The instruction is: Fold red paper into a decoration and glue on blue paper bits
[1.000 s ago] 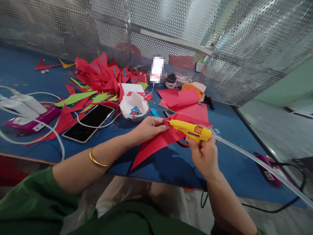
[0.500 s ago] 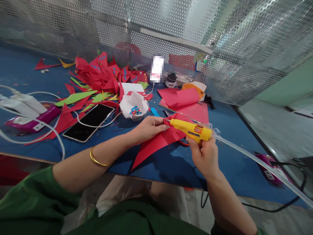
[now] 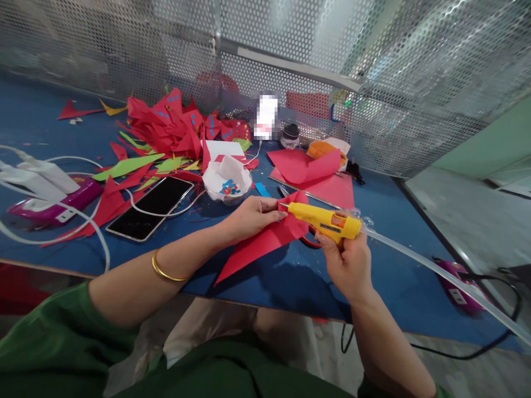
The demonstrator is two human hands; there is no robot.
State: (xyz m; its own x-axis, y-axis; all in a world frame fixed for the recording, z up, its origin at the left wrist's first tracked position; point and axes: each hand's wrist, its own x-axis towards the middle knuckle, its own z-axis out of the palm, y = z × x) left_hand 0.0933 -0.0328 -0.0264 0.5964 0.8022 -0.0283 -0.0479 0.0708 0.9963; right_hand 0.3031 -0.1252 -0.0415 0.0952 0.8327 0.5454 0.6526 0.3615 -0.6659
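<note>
Between its thumb and fingers, my left hand [image 3: 259,215] pinches a piece of red paper [image 3: 265,243], whose pointed end hangs toward the table's front edge. My right hand [image 3: 348,265] is wrapped round the handle of a yellow glue gun [image 3: 321,218]. The gun's metal tip is at the paper, close to my left fingertips; whether it touches cannot be made out. A long translucent glue stick [image 3: 415,257] sticks out of the gun's back. Partly hidden behind the paper and gun lie scissors with red handles [image 3: 309,241].
A lined bowl [image 3: 226,190] holds small blue and red bits. Left of it are a black phone [image 3: 151,210], white cables and a purple power strip [image 3: 58,204]. Red paper pieces [image 3: 170,124] are heaped behind. Red sheets [image 3: 327,188] lie right, before a perforated metal panel [image 3: 290,50].
The red paper's hanging point has swung slightly left. The glue gun has shifted very little, and my left hand stays in place.
</note>
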